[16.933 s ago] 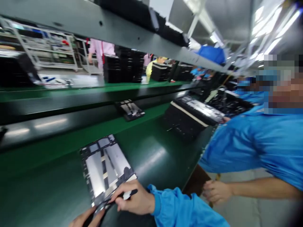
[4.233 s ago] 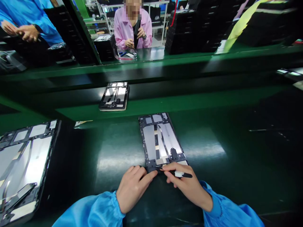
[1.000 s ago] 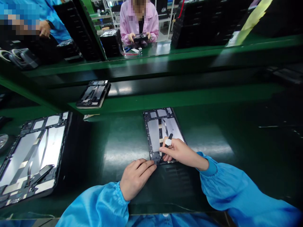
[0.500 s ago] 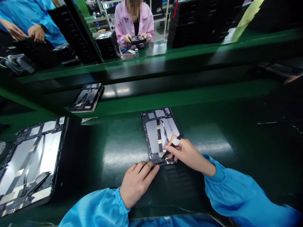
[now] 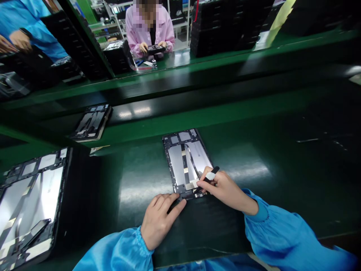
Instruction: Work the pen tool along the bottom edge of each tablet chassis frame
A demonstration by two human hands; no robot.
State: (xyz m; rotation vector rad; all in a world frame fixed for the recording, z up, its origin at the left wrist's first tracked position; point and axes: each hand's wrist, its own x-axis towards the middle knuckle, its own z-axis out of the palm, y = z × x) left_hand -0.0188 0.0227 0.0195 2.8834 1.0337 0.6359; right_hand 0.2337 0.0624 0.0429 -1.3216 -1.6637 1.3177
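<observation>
An opened tablet [image 5: 176,165] lies flat on the green bench, its silver inner plate, dark ribbon cables and small circuit parts exposed. My right hand [image 5: 222,187] is closed in a pen-like grip on black tweezers [image 5: 215,171] with a white wrap round the middle. The tweezers' points reach down to the tablet's lower edge, near the small board at its lower right; whether they grip anything there I cannot tell. My left hand [image 5: 160,218] lies with fingers stretched out and thumb apart, fingertips touching the tablet's lower left corner.
At the left stands a stack of opened tablets [image 5: 46,188]. Another opened tablet [image 5: 91,122] lies on the green ledge behind. Across the bench a person in a pink jacket [image 5: 166,32] holds a device. Tall black stacks [image 5: 222,28] stand at the back.
The view has shifted slightly, moving the bench items left. My right hand has turned a little, so more of the tweezers shows, their points at the tablet's lower edge. My left hand stays at the corner.
</observation>
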